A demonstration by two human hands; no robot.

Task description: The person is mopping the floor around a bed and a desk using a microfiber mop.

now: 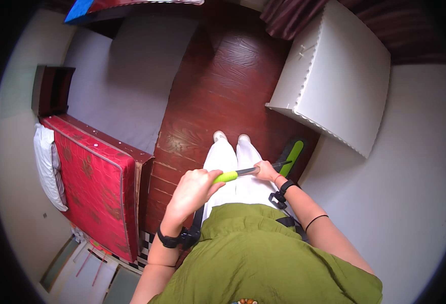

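Observation:
I hold a broom slantwise in front of my white trousers. Its bright green grip (226, 177) is in my left hand (195, 188), the fingers closed around the end. Farther down, my right hand (267, 171) is wrapped around the thin grey pole (247, 172). Beyond that hand, the long green head (295, 156), with a dark grey fringe along its side, is down by the floor at my right, near the wall. Dark bands are on both wrists.
Dark red wooden flooring (197, 119) runs ahead of my shoes. To the left, a red mattress (93, 177) stands beside a wooden edge, with a large grey surface (137, 76) beyond. A white scalloped cabinet-like piece (342, 76) stands front right, under dark curtains (294, 17). A pale wall (410, 152) rises at right.

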